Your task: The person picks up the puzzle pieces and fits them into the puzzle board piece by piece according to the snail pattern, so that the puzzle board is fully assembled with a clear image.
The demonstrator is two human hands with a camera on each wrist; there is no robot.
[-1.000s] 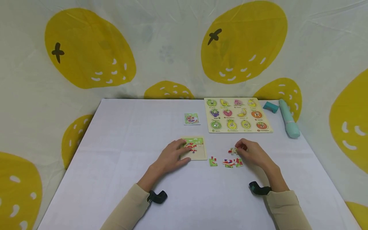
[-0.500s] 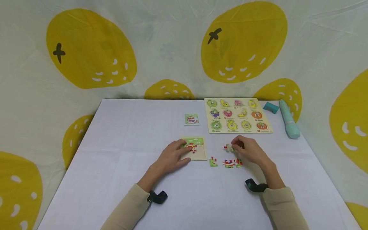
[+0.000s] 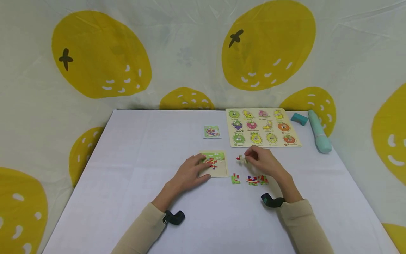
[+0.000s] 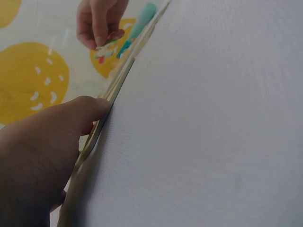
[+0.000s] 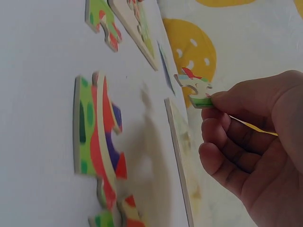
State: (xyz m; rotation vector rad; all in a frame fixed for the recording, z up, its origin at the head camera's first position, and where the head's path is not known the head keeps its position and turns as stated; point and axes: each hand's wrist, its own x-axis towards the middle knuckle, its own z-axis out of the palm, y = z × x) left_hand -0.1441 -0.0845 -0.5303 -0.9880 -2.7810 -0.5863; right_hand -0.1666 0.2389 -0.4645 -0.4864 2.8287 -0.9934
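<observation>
Between thumb and index finger, my right hand (image 3: 264, 162) pinches a small jigsaw piece (image 5: 201, 89) with green, red and cream printing, raised off the table. My left hand (image 3: 190, 173) rests its spread, fairly straight fingers on a square wooden puzzle tray (image 3: 224, 170). Its thumb touches the tray's near edge in the left wrist view. A partly filled red and green picture shows inside the tray, some of it under my fingers. To the tray's right lie a loose green and red piece (image 3: 235, 179) and a cluster of pieces (image 3: 252, 180) with red, purple and green printing.
A wooden fruit puzzle board (image 3: 264, 144) lies at the back right. Beside it are a teal curved block (image 3: 299, 119) and a long mint-green rod-like object (image 3: 318, 134). A small picture card (image 3: 211, 131) lies behind the tray. A lemon-print cloth hangs behind the table.
My right hand has moved left and slightly away from me, carrying the jigsaw piece off the spot above the loose pieces toward the tray. The left hand has stayed in place.
</observation>
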